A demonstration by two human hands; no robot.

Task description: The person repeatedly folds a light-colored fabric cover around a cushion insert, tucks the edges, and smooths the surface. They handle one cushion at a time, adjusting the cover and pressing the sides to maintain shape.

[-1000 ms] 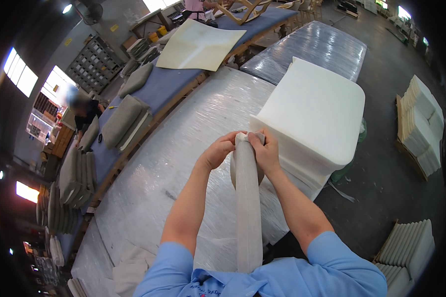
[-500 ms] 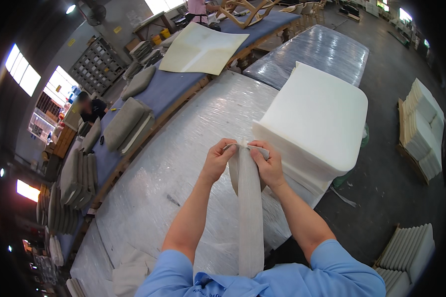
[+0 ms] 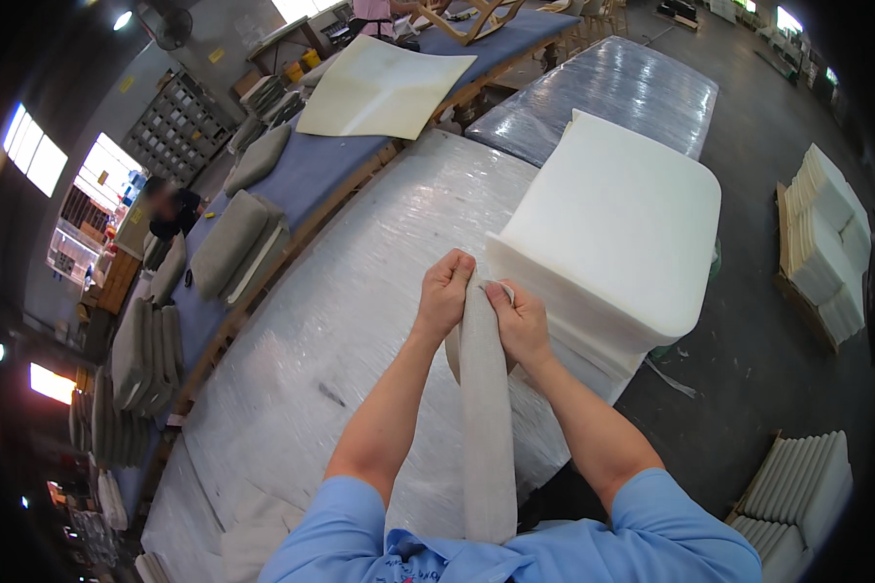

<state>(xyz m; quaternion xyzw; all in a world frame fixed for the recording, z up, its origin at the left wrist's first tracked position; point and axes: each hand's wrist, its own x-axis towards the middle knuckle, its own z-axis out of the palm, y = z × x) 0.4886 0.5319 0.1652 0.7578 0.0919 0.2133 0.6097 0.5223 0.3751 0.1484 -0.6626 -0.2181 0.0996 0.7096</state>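
Note:
A long beige-grey fabric strip [image 3: 487, 418] runs from my chest up to my two hands, above the plastic-wrapped surface. My left hand [image 3: 444, 291] is closed on the strip's far end. Beside it, my right hand [image 3: 521, 321] pinches the same end, thumb uppermost, with a bit of edge showing at its fingertips. Part of the fabric loops down behind the strip, mostly hidden by it. Just past my right hand stands a stack of white foam cushion pieces [image 3: 617, 219] with rounded corners.
Under my arms spreads a plastic-wrapped surface [image 3: 292, 389]. A blue padded bench [image 3: 326, 185] along the left bears grey cushions [image 3: 235, 248] and a pale foam sheet [image 3: 384, 87]. Folded fabric [image 3: 258, 534] lies lower left. Stacked white pieces [image 3: 822, 243] stand at right. A person [image 3: 170, 209] sits beyond the bench.
My left hand has risen slightly and turned, its fingers now curled over the fabric's end. Both hands are closer together, and the spread edge between them has gathered.

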